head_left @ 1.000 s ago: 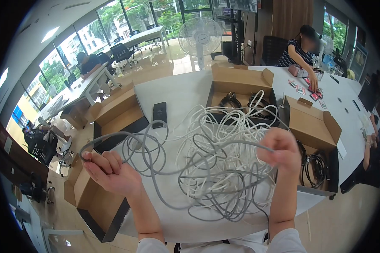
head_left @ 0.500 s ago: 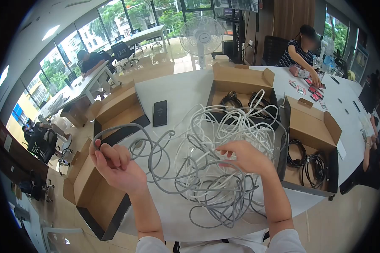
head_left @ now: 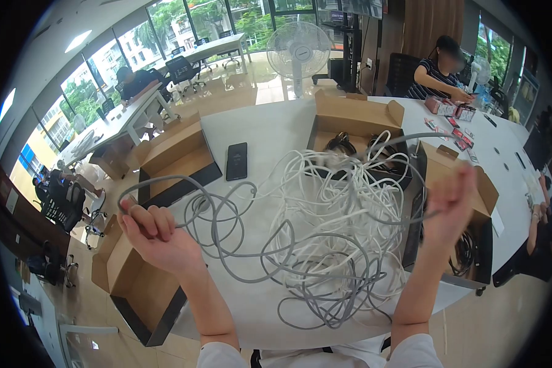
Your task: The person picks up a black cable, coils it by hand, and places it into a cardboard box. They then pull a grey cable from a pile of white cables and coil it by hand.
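A tangle of white cable (head_left: pixel 325 211) and grey cable (head_left: pixel 227 270) is heaped across the middle of the table. At the left, my left hand (head_left: pixel 159 236) is closed, its fingers curled round a length of the grey cable that arches back toward the heap. My right hand (head_left: pixel 449 205) is raised at the right in front of a box, smeared by motion. Its fingers look closed on another stretch of grey cable, which loops out from the heap; the exact grip is blurred.
Boxes with black cables stand at the back (head_left: pixel 356 116) and at the right (head_left: pixel 484 245). Two boxes without visible contents lie at the left (head_left: pixel 178 156) and front left (head_left: pixel 144 294). A black phone (head_left: pixel 237 161) rests on the white table (head_left: pixel 267 132). A co-worker (head_left: pixel 438 76) handles small packets at the far right.
My right hand has moved from the heap up and to the right, drawing grey cable with it. My left hand has shifted slightly left and still holds its cable.
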